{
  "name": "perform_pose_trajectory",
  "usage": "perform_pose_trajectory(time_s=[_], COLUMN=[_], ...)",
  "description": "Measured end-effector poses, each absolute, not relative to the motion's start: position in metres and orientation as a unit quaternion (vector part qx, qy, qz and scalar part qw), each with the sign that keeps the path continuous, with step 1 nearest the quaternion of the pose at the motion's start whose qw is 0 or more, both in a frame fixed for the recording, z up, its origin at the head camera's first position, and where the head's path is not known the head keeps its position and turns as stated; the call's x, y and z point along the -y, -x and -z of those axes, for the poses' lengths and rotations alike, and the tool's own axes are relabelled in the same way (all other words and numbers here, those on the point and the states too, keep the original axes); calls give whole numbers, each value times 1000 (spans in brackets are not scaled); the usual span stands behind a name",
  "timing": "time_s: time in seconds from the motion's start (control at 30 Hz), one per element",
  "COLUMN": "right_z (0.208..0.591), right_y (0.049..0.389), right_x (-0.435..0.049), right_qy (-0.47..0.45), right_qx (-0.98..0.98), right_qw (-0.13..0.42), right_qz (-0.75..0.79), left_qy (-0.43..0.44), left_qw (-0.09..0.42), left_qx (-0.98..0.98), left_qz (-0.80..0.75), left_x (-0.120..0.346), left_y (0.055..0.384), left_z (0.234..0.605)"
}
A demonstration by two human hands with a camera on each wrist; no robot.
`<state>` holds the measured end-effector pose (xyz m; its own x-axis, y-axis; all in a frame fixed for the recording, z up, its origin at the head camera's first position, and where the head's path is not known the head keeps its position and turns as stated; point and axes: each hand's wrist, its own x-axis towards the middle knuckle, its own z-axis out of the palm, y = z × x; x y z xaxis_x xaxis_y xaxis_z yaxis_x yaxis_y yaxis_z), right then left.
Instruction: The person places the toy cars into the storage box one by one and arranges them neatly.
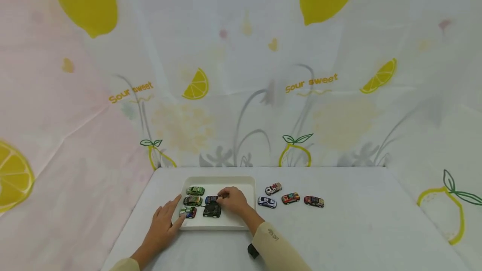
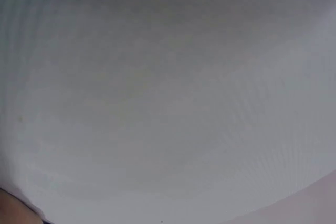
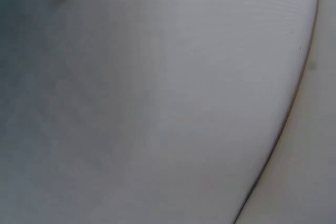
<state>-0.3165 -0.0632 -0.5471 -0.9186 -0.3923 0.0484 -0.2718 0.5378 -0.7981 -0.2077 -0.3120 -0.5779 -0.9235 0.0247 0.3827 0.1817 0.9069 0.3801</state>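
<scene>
Table (image 1: 357, 233) bears rimmed tray (image 1: 214, 228); open room along tray's front and right walls. Left hand (image 1: 162, 223), fingers extended at left rim, likely steadying it. Right hand (image 1: 234, 200) pinches blue car (image 1: 211, 200) inside tray, just beyond black car (image 1: 212, 211), apparently to keep columns even. Four more cars (image 1: 290, 198) on table, right of tray.

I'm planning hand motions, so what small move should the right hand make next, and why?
Probably release the blue car: the right hand has its fingers on it inside the tray, beside the black car, while four cars lie outside.
</scene>
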Motion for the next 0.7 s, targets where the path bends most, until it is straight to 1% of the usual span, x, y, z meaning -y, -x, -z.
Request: perform_pose_trajectory(time_s=[0.53,0.7], right_z=[541,538], right_y=[310,311], right_x=[57,53], right_qy=[189,202], right_qx=[-863,-862], right_qw=[74,50], right_qz=[463,461], left_qy=[55,54], left_qw=[194,196], left_qx=[957,957], left_qz=[209,207], left_x=[312,313], left_y=[208,210], left_z=[584,585])
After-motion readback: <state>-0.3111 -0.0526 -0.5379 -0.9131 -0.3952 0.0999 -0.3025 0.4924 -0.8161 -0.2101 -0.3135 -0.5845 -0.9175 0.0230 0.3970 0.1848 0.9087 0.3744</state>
